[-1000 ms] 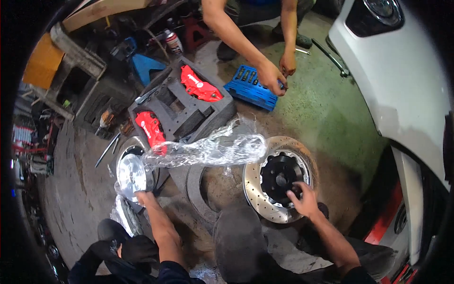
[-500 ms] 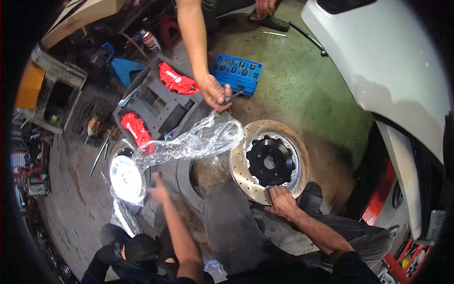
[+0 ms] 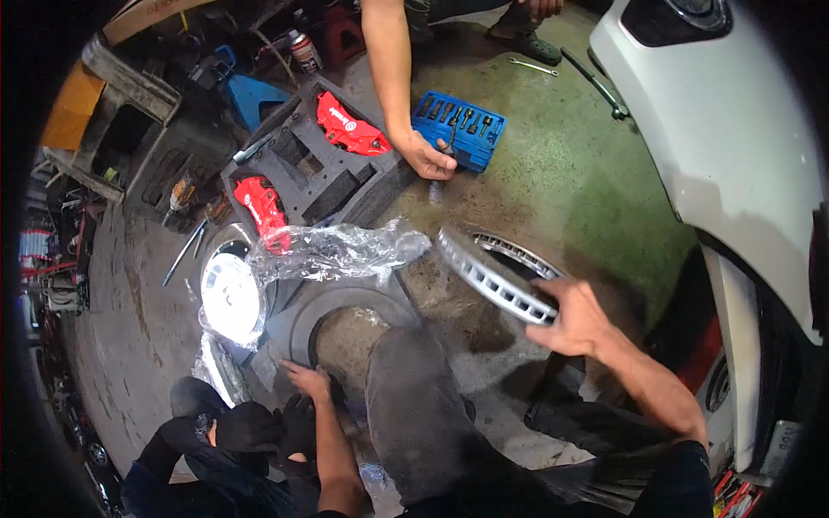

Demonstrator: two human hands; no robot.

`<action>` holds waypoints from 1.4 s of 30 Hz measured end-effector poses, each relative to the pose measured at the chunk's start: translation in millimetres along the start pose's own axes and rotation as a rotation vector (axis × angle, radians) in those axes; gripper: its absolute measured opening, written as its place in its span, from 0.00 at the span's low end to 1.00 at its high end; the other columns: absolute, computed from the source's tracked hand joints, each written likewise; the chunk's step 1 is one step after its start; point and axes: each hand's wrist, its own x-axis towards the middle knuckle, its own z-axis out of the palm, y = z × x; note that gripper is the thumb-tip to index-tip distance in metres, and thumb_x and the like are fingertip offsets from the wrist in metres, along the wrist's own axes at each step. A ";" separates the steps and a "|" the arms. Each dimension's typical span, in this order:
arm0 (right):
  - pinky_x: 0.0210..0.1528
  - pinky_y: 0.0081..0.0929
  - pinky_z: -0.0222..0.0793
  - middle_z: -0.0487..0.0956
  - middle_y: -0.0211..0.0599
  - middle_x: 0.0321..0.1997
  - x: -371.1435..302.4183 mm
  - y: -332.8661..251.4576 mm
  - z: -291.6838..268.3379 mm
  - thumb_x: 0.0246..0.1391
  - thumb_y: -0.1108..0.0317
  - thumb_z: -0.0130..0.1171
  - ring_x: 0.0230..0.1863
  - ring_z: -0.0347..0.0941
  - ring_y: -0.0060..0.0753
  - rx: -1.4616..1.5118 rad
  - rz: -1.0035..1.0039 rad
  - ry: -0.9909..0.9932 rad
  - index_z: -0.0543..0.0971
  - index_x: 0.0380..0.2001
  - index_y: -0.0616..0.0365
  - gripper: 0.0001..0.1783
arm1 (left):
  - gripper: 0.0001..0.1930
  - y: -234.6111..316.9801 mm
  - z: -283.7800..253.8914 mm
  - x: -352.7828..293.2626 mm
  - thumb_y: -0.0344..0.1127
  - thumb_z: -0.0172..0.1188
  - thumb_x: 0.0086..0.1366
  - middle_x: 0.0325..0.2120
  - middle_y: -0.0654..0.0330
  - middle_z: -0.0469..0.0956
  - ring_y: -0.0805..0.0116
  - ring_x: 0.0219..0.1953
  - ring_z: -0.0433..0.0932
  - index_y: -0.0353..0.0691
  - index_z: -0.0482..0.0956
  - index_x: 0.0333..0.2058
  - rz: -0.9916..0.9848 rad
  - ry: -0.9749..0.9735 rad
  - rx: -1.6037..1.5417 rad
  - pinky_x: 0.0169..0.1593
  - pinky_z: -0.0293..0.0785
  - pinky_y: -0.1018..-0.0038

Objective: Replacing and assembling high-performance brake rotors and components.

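My right hand (image 3: 579, 319) grips a brake disc (image 3: 496, 278) by its near rim, thumb on the outside and fingers reaching into its centre. The disc is tilted, with its vented edge toward me; its black centre is hidden. My left hand (image 3: 308, 380), index finger stretched out, holds nothing visible beside a ring-shaped recess in the grey foam (image 3: 294, 302). Clear plastic wrap (image 3: 345, 250) lies crumpled beyond it. A shiny, wrapped disc (image 3: 231, 298) is at the left. Across from me a co-worker's hand (image 3: 430, 160) holds a small dark tool near a blue bit case (image 3: 482, 129).
Two red brake calipers (image 3: 350, 125) rest on a grey foam tray (image 3: 298, 168). A person in a black cap (image 3: 250, 436) is low at my left. A white car panel (image 3: 734, 112) borders the right. A wrench (image 3: 533, 66) and a long-handled ratchet (image 3: 596, 85) lie on the floor.
My right hand has tipped the brake disc up from lying flat, turning its vented edge toward me. My left hand has drawn back closer to me. The co-worker's hand has moved beside the blue case.
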 end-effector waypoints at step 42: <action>0.35 0.40 0.72 0.80 0.54 0.23 127.5 0.0 -74.5 0.35 0.46 0.63 0.25 0.77 0.45 -0.163 0.039 -0.074 0.84 0.32 0.68 0.32 | 0.13 376.7 -97.8 -202.3 0.37 0.46 0.72 0.25 0.51 0.78 0.58 0.31 0.80 0.31 0.70 0.44 0.926 -0.962 -0.746 0.40 0.73 0.62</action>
